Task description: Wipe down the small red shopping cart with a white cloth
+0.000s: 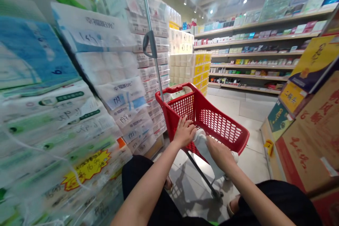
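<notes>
A red shopping cart (pixel 225 123) with perforated sides stands in front of my knees. My left hand (pixel 184 131) lies against the near side of its basket, fingers stretched out and apart, the thumb side close to a bunched white-grey cloth (pixel 200 137). My right hand (pixel 219 153) is closed on this cloth, and its lower part hangs down outside the basket. The fingertips of the right hand are partly hidden. Behind the cart's upright panel shows part of a pale package (pixel 178 94).
Stacked tissue packs (pixel 127 113) with handwritten prices rise close on the left. A metal pole (pixel 156 67) with a grey handle stands at the cart's back corner. Cardboard cartons (pixel 309 130) line the right. Shelves (pixel 254 54) of small boxes run along the back, beyond the tiled floor (pixel 251 107).
</notes>
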### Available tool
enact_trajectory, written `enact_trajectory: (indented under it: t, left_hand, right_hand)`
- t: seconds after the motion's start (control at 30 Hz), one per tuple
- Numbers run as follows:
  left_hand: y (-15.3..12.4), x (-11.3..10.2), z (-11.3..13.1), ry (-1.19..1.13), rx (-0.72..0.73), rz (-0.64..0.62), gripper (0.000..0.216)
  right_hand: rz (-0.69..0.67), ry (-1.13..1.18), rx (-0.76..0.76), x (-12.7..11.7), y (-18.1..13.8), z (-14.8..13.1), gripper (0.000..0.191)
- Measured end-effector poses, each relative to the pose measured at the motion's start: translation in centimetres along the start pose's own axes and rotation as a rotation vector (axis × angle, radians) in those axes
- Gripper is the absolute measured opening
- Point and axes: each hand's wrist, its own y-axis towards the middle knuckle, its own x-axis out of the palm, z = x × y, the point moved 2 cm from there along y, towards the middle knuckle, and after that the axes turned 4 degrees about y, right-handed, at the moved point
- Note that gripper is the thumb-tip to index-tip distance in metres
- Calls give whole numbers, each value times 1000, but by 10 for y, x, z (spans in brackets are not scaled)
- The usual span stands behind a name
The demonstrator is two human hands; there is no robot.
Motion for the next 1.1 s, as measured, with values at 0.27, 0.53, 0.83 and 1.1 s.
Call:
enact_trajectory:
  t: [0.27,0.53,0.83,1.1]
  left_hand:
    - [-11,-11,-16,-50,-14,8,25]
    - [-16,-12,-8,-74,-1,6,24]
    - [-15,-16,8,13,-49,8,40]
    - [-16,-10,29,34,-79,-61,30]
  right_hand:
    - [270,37,-236,22,-44,31,24]
    - [325,142,-557,29,-65,116,31]
    - [284,94,-393,14,-64,79,27]
    - [315,-18,-181,17,-47,18,37]
